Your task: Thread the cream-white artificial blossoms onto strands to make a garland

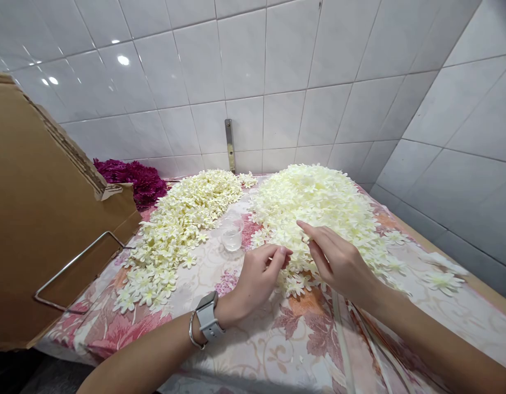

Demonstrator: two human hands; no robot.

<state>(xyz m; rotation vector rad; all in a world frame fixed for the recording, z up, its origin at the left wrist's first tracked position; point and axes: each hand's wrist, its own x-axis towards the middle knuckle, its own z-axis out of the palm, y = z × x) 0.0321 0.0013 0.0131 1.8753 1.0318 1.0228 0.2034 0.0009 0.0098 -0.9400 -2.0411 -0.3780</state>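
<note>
My left hand [261, 273], with a grey-strapped watch [210, 317] and a bangle on its wrist, is closed, thumb pressed against curled fingers. Whatever it pinches, if anything, is hidden. Just right of it, my right hand [337, 260] hangs over the near edge of a big heap of white artificial flowers [318, 191], its index finger stretched forward and thumb apart. I see nothing held in it. To the left lies a second heap of cream-yellow artificial flowers [187, 208]. A small clear plastic cup [231, 239] stands between the heaps.
A cardboard box [47, 219] with a bent metal wire handle [72, 268] stands at left. Behind it are magenta flowers [138, 180]. Pale strips [343, 339] lie on the floral tablecloth [253, 355] at front right. Tiled walls [245, 65] close off the back and right.
</note>
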